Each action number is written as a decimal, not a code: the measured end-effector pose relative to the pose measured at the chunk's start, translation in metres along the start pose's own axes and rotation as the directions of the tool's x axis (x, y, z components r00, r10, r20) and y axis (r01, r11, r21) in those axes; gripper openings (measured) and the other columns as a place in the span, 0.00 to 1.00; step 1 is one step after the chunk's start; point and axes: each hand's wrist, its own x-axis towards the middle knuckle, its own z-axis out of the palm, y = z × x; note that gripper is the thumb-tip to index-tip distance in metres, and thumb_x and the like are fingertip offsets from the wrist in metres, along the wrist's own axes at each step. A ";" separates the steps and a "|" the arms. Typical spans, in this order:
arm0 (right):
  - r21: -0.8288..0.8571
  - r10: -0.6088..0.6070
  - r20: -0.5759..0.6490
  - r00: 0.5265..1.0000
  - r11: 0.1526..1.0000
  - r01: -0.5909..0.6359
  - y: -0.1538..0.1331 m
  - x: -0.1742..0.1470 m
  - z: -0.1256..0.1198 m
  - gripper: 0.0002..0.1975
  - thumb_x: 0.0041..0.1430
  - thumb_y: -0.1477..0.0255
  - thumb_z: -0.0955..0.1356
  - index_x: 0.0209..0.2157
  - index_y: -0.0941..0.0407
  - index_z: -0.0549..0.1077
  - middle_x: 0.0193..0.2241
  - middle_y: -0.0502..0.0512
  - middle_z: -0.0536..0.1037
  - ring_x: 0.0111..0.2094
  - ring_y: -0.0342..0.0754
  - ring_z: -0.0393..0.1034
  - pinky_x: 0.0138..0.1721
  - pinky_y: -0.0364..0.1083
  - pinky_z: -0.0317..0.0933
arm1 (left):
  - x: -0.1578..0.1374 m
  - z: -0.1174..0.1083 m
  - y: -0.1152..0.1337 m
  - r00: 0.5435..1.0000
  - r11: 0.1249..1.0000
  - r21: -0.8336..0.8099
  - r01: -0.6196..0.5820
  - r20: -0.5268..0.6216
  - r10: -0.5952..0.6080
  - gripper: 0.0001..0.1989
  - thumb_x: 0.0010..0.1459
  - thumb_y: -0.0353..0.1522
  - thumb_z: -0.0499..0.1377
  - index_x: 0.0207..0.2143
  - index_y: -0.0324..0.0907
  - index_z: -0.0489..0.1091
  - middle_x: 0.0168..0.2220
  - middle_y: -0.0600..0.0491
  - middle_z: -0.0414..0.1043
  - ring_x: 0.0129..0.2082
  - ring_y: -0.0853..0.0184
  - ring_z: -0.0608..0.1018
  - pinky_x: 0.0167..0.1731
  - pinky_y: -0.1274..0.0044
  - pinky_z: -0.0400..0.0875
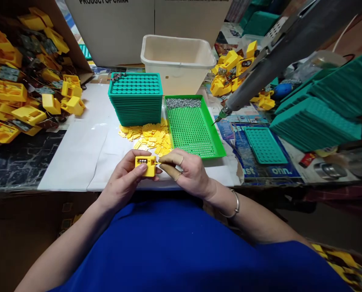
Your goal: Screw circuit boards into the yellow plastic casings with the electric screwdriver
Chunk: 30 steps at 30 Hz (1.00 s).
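Note:
Near the table's front edge my left hand [124,176] grips a small yellow plastic housing [150,170], its thumb pressed on the face. Part of a dark slot with shiny metal, perhaps a spring, shows in the housing. My right hand [189,170], with finger cots on thumb and forefinger, pinches a thin yellow piece [158,163] at the housing's right side. How far that piece sits in the housing I cannot tell. Just beyond my hands lies a heap of flat yellow plastic pieces [153,137].
A stack of teal trays [135,105] stands behind the heap. Right of it lies a green perforated tray [189,125] with small metal screws. An electric screwdriver [241,87] hangs over its right edge. Yellow housings fill a box [85,71] at left. A white bin [181,73] stands behind.

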 end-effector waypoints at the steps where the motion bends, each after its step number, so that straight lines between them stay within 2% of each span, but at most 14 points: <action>1: -0.020 -0.013 0.016 1.000 1.000 0.013 0.001 0.000 0.000 0.04 0.63 0.74 0.67 0.38 0.58 0.74 0.30 0.53 0.79 0.33 0.41 0.73 0.36 0.41 0.69 | 0.000 -0.001 -0.001 1.000 1.000 0.004 -0.004 -0.001 0.004 0.12 0.56 0.31 0.64 0.43 0.42 0.70 0.38 0.51 0.77 0.36 0.65 0.80 0.35 0.74 0.77; 3: -0.067 -0.040 0.044 0.998 0.997 0.043 0.002 0.001 0.000 0.06 0.65 0.72 0.66 0.39 0.58 0.74 0.31 0.53 0.78 0.33 0.41 0.73 0.35 0.41 0.69 | 0.000 -0.002 -0.003 1.000 1.000 0.019 -0.012 -0.006 0.012 0.12 0.57 0.32 0.64 0.43 0.43 0.70 0.38 0.51 0.76 0.36 0.66 0.79 0.36 0.74 0.76; 5: -0.166 -0.122 0.059 0.991 0.977 0.131 0.003 0.001 0.000 0.08 0.67 0.72 0.64 0.38 0.58 0.74 0.30 0.53 0.78 0.32 0.41 0.71 0.33 0.41 0.67 | 0.000 -0.002 -0.006 1.000 0.999 0.046 -0.014 -0.004 0.015 0.11 0.57 0.32 0.64 0.43 0.44 0.70 0.37 0.53 0.76 0.35 0.66 0.78 0.37 0.75 0.75; 7: -0.320 -0.268 0.092 0.959 0.904 0.284 0.003 0.002 0.000 0.10 0.68 0.72 0.62 0.36 0.58 0.74 0.27 0.53 0.76 0.28 0.42 0.67 0.29 0.42 0.63 | -0.001 -0.002 -0.009 1.000 0.997 0.080 -0.016 -0.004 0.016 0.11 0.58 0.33 0.63 0.44 0.45 0.70 0.35 0.54 0.75 0.33 0.68 0.77 0.36 0.77 0.73; 9: -0.440 -0.403 0.125 0.907 0.796 0.415 0.004 0.003 0.000 0.11 0.67 0.75 0.61 0.32 0.57 0.73 0.23 0.51 0.72 0.25 0.43 0.62 0.26 0.44 0.56 | -0.002 -0.002 -0.011 1.000 0.993 0.114 -0.018 -0.017 0.020 0.10 0.59 0.33 0.63 0.44 0.45 0.71 0.32 0.56 0.74 0.30 0.70 0.75 0.34 0.79 0.71; 10: -0.469 -0.447 0.132 0.885 0.758 0.453 0.004 0.004 0.000 0.12 0.66 0.76 0.62 0.30 0.57 0.73 0.21 0.50 0.71 0.24 0.43 0.59 0.25 0.45 0.53 | -0.002 -0.001 -0.012 0.999 0.992 0.125 -0.019 -0.026 0.023 0.10 0.59 0.33 0.63 0.44 0.45 0.71 0.31 0.56 0.73 0.29 0.71 0.74 0.33 0.80 0.70; 12: -0.481 -0.481 0.132 0.867 0.733 0.481 0.005 0.005 0.000 0.11 0.65 0.77 0.62 0.29 0.56 0.72 0.20 0.50 0.69 0.24 0.44 0.57 0.24 0.45 0.50 | -0.002 -0.001 -0.013 0.999 0.992 0.127 -0.017 -0.033 0.021 0.10 0.59 0.33 0.63 0.44 0.44 0.71 0.29 0.57 0.71 0.27 0.72 0.72 0.33 0.80 0.70; 15: -0.421 -0.423 0.133 0.896 0.795 0.437 0.007 0.006 0.001 0.10 0.66 0.73 0.63 0.30 0.57 0.73 0.22 0.51 0.71 0.25 0.43 0.59 0.25 0.44 0.54 | -0.002 -0.001 -0.012 1.000 0.998 0.066 0.012 -0.022 -0.011 0.11 0.58 0.33 0.63 0.45 0.45 0.70 0.32 0.56 0.73 0.29 0.71 0.74 0.36 0.79 0.72; 18: -0.275 -0.289 0.082 0.954 0.913 0.300 0.008 0.005 0.003 0.09 0.65 0.72 0.64 0.33 0.60 0.74 0.25 0.54 0.74 0.28 0.43 0.66 0.29 0.42 0.62 | -0.002 -0.004 -0.012 0.999 0.999 -0.001 0.033 -0.017 -0.033 0.12 0.59 0.32 0.63 0.46 0.45 0.69 0.39 0.54 0.75 0.34 0.69 0.77 0.39 0.76 0.74; 20: -0.187 -0.224 0.043 0.974 0.955 0.228 0.007 0.005 0.005 0.06 0.64 0.73 0.66 0.36 0.61 0.74 0.27 0.55 0.76 0.29 0.42 0.69 0.31 0.41 0.64 | -0.001 -0.005 -0.011 0.999 0.999 -0.035 0.037 -0.024 -0.037 0.11 0.59 0.31 0.62 0.45 0.45 0.70 0.41 0.53 0.75 0.36 0.69 0.78 0.40 0.75 0.75; 26: 0.014 -0.041 0.019 0.999 0.999 0.041 -0.001 0.004 0.009 0.05 0.64 0.73 0.66 0.37 0.59 0.75 0.29 0.54 0.77 0.31 0.41 0.72 0.33 0.40 0.68 | -0.004 -0.009 -0.007 0.994 0.992 -0.106 0.072 -0.076 -0.080 0.13 0.56 0.29 0.64 0.44 0.43 0.70 0.41 0.52 0.76 0.38 0.67 0.79 0.39 0.75 0.76; 30: 0.050 0.014 0.040 0.999 0.999 -0.016 -0.001 0.002 0.013 0.05 0.63 0.74 0.67 0.36 0.58 0.75 0.28 0.53 0.78 0.30 0.41 0.71 0.33 0.41 0.67 | -0.003 -0.011 -0.008 0.993 0.992 -0.111 0.063 -0.093 -0.074 0.14 0.54 0.29 0.65 0.43 0.43 0.71 0.39 0.51 0.77 0.36 0.65 0.80 0.37 0.74 0.77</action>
